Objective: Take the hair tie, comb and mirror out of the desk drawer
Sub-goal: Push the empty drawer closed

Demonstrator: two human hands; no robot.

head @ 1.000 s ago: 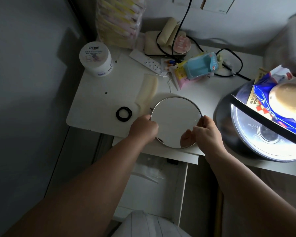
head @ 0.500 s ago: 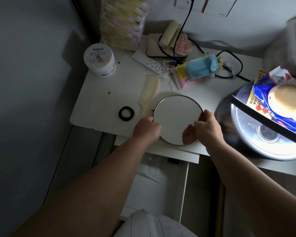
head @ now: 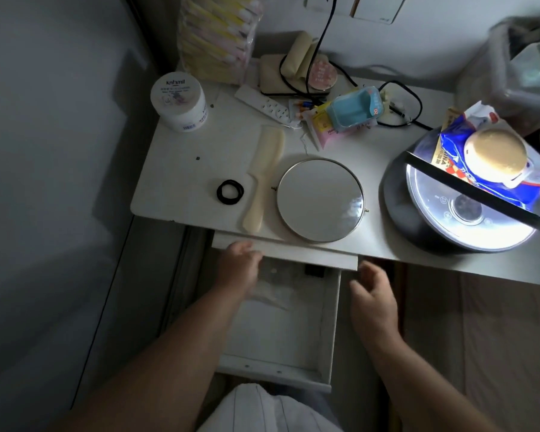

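A round metal-rimmed mirror (head: 320, 199) lies flat on the white desk top (head: 184, 169), near its front edge. Left of it lies a cream comb (head: 264, 173), and left of that a black hair tie (head: 230, 191). Below the desk top the white drawer (head: 281, 374) stands pulled out, with a clear plastic bag inside. My left hand (head: 239, 268) hovers over the drawer's left back corner, fingers loose and empty. My right hand (head: 371, 304) is open and empty, just right of the drawer.
A white jar (head: 179, 102), a remote (head: 262, 104), tissue packs (head: 353, 110), cables and a stack of packets crowd the back of the desk. A dark round appliance (head: 396, 201) with a snack bag on it fills the right side. A grey wall stands left.
Both hands have let go of the mirror, which now lies on the desk, and have drawn back down to the open drawer. The camera view has shifted slightly.
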